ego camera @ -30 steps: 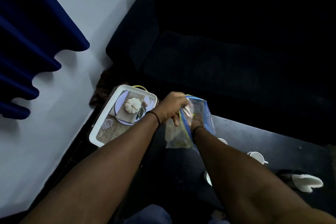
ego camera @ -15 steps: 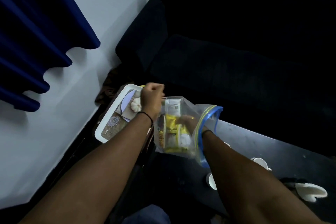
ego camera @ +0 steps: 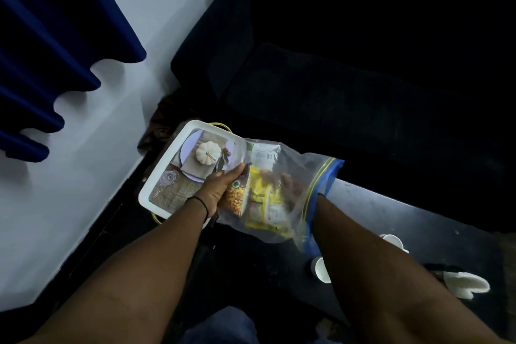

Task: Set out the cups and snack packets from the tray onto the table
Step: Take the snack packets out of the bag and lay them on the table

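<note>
Head view: left hand (ego camera: 216,190) grips zip bag (ego camera: 298,176); right hand's (ego camera: 290,183) grip inside, unclear.

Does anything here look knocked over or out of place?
Yes: one white cup on the dark table lies on its side, its open mouth showing, beside the right forearm. Nothing looks spilled; the packets sit inside the clear zip bag.

The tray (ego camera: 156,190) is sitting at the worktop's (ego camera: 391,218) left end. The bag (ego camera: 293,176) of snack packets (ego camera: 262,198) is hanging just right of it, and two cups (ego camera: 322,269) (ego camera: 393,241) are standing near the worktop's front edge.
</note>
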